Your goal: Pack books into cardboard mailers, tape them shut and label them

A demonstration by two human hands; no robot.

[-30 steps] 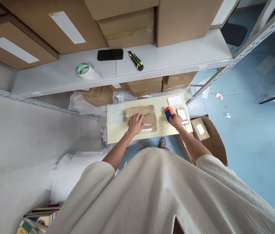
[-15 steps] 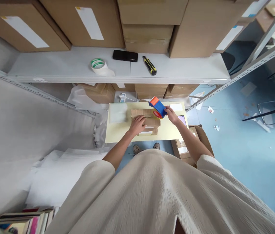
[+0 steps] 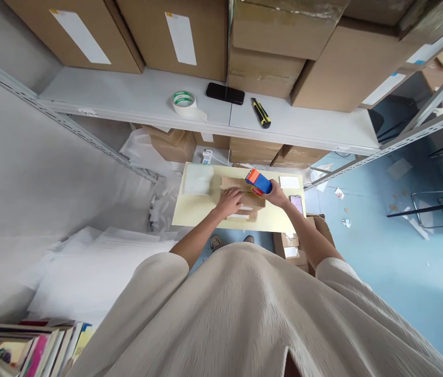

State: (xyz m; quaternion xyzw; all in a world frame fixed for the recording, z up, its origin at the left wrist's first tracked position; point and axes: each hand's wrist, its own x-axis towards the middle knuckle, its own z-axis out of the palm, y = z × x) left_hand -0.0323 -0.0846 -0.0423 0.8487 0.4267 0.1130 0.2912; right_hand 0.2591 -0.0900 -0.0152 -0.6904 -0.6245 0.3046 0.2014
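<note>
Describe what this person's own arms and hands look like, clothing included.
The left hand and right hand are ungloved. Both forearms are bare, with no watch or band visible at either wrist. The loose, short sleeves belong to a pale beige top with a finely creased texture.

Over my remote feed I am seeing an orange-and-blue tape dispenser point(image 3: 259, 182) showing red beneath, a brown box point(image 3: 253, 200) bearing white patches and a pale yellow worktop point(image 3: 196, 210). I am also viewing a yellow-and-black knife point(image 3: 261, 113), a black phone point(image 3: 225, 93) and a light blue floor point(image 3: 394, 272).
</note>
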